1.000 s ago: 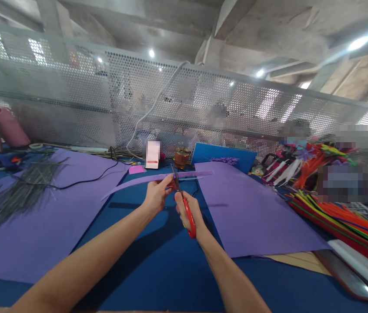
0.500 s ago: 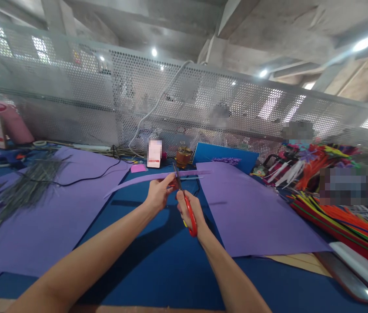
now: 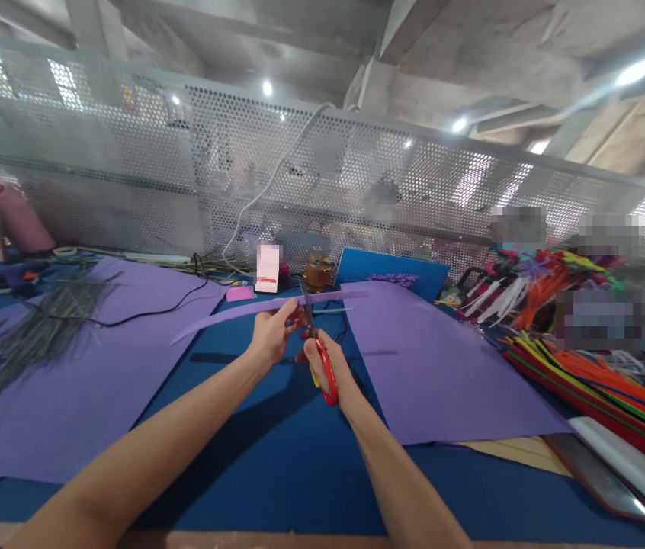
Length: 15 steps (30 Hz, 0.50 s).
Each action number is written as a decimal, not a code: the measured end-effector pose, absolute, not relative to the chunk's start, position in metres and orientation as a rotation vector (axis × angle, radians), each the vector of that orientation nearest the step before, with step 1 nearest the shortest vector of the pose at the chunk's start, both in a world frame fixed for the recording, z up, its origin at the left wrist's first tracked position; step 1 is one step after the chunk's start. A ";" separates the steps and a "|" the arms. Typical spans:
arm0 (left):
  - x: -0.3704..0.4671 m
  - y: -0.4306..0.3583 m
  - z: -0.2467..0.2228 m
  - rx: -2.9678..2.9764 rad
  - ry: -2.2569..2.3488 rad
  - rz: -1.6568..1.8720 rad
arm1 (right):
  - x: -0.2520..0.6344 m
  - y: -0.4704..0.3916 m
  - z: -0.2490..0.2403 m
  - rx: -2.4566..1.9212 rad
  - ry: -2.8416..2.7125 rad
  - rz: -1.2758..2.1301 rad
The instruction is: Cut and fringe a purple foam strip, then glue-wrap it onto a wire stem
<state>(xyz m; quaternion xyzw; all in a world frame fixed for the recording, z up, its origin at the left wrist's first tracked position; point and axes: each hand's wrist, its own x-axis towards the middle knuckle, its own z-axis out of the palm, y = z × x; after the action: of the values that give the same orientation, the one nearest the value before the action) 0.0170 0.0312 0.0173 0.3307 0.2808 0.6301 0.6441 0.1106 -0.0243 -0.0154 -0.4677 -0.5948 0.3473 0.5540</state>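
Observation:
A long purple strip [image 3: 225, 315] is pinched between the fingers of my left hand [image 3: 273, 332], above the blue table [image 3: 288, 457]. Its far part reaches right, past the scissors. My right hand [image 3: 331, 362] is wrapped round the scissors [image 3: 328, 372], which have red and yellow handles. Their dark blades point up and cross the strip just right of my left fingertips. Whether the blades are parted there is too small to make out. Purple sheets lie on both sides, one left [image 3: 94, 381] and one right [image 3: 448, 366] of my hands.
Dark thin stems [image 3: 48, 320] and a black cable lie on the left sheet. Behind my hands stand a phone [image 3: 267, 271], an amber jar [image 3: 319, 274] and a blue board [image 3: 414, 273]. Colourful pipe cleaners [image 3: 602, 389] are heaped at right. A perforated metal screen [image 3: 277, 175] rises behind.
The scissors and both hands sit slightly further left and up, and the scissors' yellow handle shows more. The strip's left end reaches further left. The view has shifted a little.

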 end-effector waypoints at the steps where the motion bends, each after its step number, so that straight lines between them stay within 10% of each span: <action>1: 0.017 0.031 0.018 0.750 0.643 1.444 | 0.110 -0.024 -0.015 -1.099 -1.422 0.820; 15: 0.019 0.027 0.016 0.829 0.664 1.419 | 0.111 -0.024 -0.018 -1.123 -1.429 0.747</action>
<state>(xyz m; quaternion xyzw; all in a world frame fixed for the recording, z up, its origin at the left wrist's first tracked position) 0.0189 0.0271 0.0163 0.3625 0.2901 0.6201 0.6324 0.1107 -0.0237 -0.0181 -0.4753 -0.6050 0.3163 0.5550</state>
